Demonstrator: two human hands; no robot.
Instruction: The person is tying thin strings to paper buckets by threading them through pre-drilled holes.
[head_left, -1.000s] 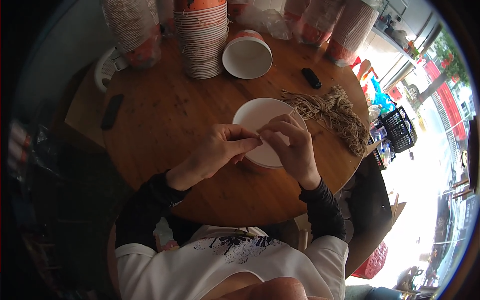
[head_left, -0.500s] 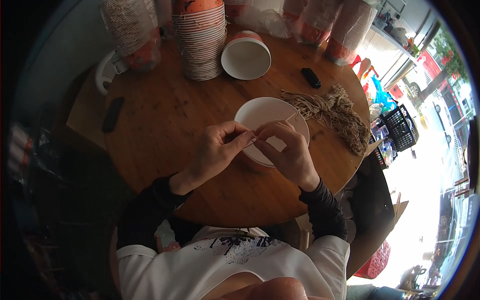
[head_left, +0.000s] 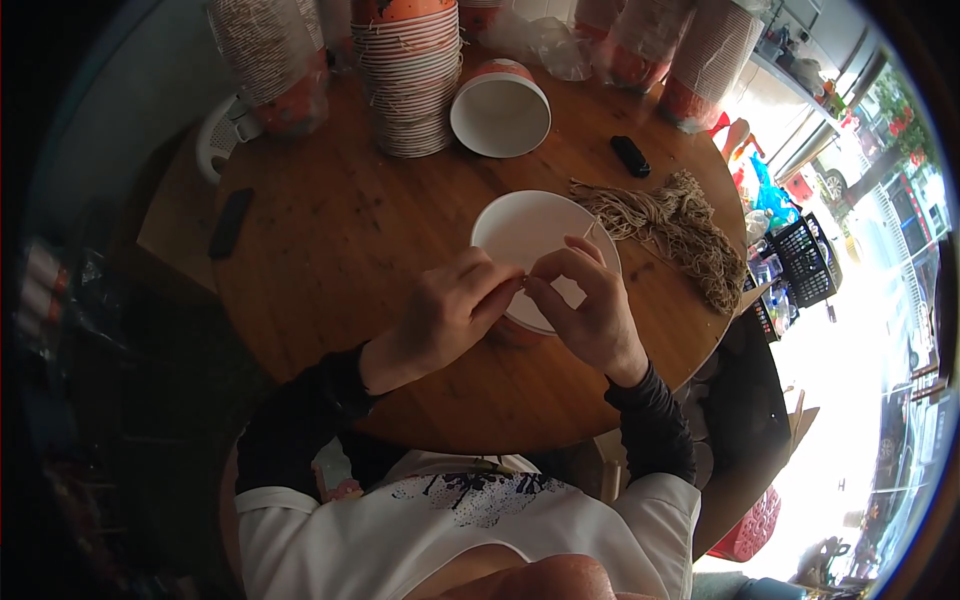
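A white-lined paper bucket point(head_left: 520, 222) with an orange outside stands on the round wooden table in front of me, its mouth tipped up toward me. Over its near rim my left hand point(head_left: 445, 315) and my right hand point(head_left: 592, 308) meet, fingertips pinched together on a thin string. Most of that string is hidden by the fingers. A short pale strand shows at the bucket's right rim, behind my right hand. Just right of the bucket lies a loose bundle of beige strings point(head_left: 690, 240).
At the back are a tall stack of orange-and-white buckets point(head_left: 408, 90), a single bucket on its side point(head_left: 500, 115) and several plastic-wrapped stacks point(head_left: 705, 75). Small black objects lie at the table's left point(head_left: 231, 222) and back right point(head_left: 630, 156). Black crates point(head_left: 803, 258) stand off to the right.
My left hand has turned over more, its back now facing up, and shifted slightly right. A finger of my right hand has lifted. The fingertips remain together.
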